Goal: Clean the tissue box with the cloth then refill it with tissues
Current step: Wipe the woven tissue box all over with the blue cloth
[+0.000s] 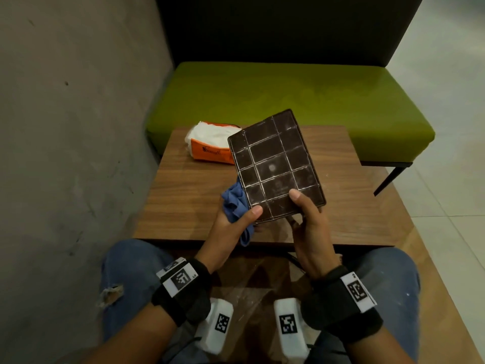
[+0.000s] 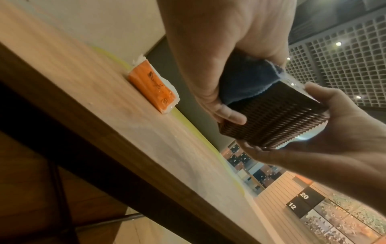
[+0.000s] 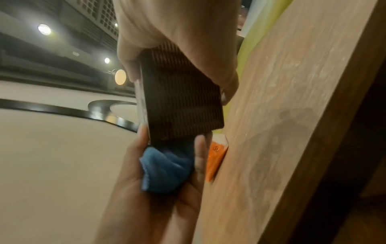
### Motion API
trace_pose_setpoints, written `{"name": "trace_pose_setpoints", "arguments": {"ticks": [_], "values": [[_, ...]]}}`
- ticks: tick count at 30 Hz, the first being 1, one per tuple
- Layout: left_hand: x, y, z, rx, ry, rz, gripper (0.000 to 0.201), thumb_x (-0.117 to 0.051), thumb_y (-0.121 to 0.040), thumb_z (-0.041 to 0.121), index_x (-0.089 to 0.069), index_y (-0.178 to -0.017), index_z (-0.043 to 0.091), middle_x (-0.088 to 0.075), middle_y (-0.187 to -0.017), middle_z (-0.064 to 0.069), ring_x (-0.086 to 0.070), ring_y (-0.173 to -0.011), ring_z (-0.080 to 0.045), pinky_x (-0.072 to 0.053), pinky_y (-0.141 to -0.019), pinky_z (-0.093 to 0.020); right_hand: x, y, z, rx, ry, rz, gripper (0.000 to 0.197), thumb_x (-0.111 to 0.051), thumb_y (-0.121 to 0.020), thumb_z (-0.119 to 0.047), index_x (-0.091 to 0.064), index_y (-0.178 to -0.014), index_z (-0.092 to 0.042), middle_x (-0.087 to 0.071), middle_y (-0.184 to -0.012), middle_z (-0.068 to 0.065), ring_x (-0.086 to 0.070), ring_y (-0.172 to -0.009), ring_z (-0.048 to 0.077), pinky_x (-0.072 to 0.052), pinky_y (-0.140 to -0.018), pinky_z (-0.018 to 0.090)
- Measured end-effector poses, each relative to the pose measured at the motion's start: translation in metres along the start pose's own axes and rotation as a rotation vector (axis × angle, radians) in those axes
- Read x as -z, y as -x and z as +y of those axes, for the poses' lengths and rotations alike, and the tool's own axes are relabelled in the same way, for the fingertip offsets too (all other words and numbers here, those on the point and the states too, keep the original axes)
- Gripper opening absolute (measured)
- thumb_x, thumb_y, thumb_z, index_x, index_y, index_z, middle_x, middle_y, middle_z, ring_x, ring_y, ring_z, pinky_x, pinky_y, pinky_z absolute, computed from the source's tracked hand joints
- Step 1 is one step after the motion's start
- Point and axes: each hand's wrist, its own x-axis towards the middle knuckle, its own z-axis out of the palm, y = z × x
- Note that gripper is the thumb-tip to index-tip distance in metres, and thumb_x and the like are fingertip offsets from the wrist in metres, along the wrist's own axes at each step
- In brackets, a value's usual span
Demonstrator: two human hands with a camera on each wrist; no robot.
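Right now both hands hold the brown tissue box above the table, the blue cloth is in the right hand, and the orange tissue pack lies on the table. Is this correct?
One detail is wrong: the blue cloth is in the left hand, not the right hand, as the head view shows. The rest stands: both hands hold the tissue box, and the tissue pack lies on the table.

The left hand [image 1: 231, 227] grips the tissue box [image 1: 275, 166] with its thumb on the upper face, a blue cloth [image 1: 235, 203] bunched in its palm. The right hand [image 1: 309, 227] clamps the box's near corner, thumb on top, fingers apparently curled underneath.
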Motion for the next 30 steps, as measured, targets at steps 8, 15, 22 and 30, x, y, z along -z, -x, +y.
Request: {"name": "trace_pose_setpoints", "arguments": {"ticks": [8,15,22,30], "values": [[-0.001,-0.002,0.008,-0.104,-0.236,0.119,0.038,-0.061,-0.081,0.043,-0.059,-0.104,0.013,-0.068,-0.093,-0.006,-0.067,-0.085,-0.015,-0.050,-0.078,-0.025,-0.010,-0.010,-0.015,0.148,0.151,0.083,0.084,-0.078,-0.055,-0.048,-0.036,-0.125,-0.026,-0.054,-0.125,-0.001,-0.059,-0.115,0.016,-0.049,-0.100,0.049],[-0.012,0.000,0.023,-0.775,-0.647,0.434,0.028,-0.053,-0.088,0.028,-0.051,-0.114,0.017,-0.033,-0.130,-0.018,-0.048,-0.115,-0.021,-0.042,-0.094,-0.015,-0.025,-0.025,-0.018,0.071,0.176,0.186,0.097,-0.077,-0.049,-0.066,-0.045,-0.124,-0.013,-0.061,-0.120,0.005,-0.065,-0.106,0.019,-0.054,-0.092,0.050],[-0.015,0.012,0.003,-1.045,-1.105,-0.031,0.034,-0.059,-0.091,0.021,-0.052,-0.121,0.007,-0.035,-0.141,-0.018,-0.031,-0.135,-0.033,-0.033,-0.111,-0.044,-0.028,-0.027,-0.021,0.088,0.089,0.266,0.083,-0.076,-0.048,-0.064,-0.046,-0.102,-0.008,-0.053,-0.088,0.003,-0.058,-0.080,0.016,-0.050,-0.075,0.033],[-0.018,0.016,0.003,-0.881,-1.081,0.158,0.039,-0.061,-0.082,0.022,-0.056,-0.119,0.011,-0.039,-0.129,-0.011,-0.036,-0.122,-0.029,-0.032,-0.106,-0.030,-0.028,-0.016,-0.016,0.073,0.066,0.339,0.077,-0.075,-0.064,-0.048,-0.041,-0.119,-0.006,-0.055,-0.107,0.004,-0.062,-0.104,0.021,-0.054,-0.089,0.035]]}}
